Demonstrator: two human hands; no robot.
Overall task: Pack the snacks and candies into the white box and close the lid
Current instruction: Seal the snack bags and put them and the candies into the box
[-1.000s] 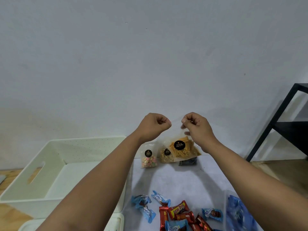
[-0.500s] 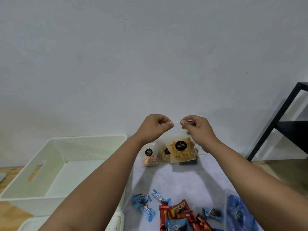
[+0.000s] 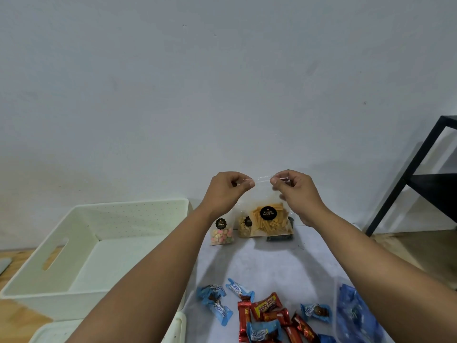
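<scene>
A clear bag of yellow stick snacks (image 3: 269, 220) with a black round label hangs in the air above the grey mat. My left hand (image 3: 226, 191) pinches its top edge at the left end, and my right hand (image 3: 294, 191) pinches the same edge at the right end. The white box (image 3: 96, 246) stands open and empty at the left. Its lid (image 3: 178, 328) lies in front of it at the bottom edge. Blue and red wrapped candies (image 3: 262, 310) lie scattered on the mat near me.
Against the wall stand a bag of pastel candies (image 3: 221, 232), a bag of pale snacks (image 3: 243, 226) and a dark packet (image 3: 280, 236). A clear bag of blue candies (image 3: 356, 318) lies at the lower right. A black metal shelf (image 3: 420, 177) stands at the right.
The snack bag has turned from tilted to hanging straight. My two hands have drawn slightly apart along its top edge, pulling the edge taut.
</scene>
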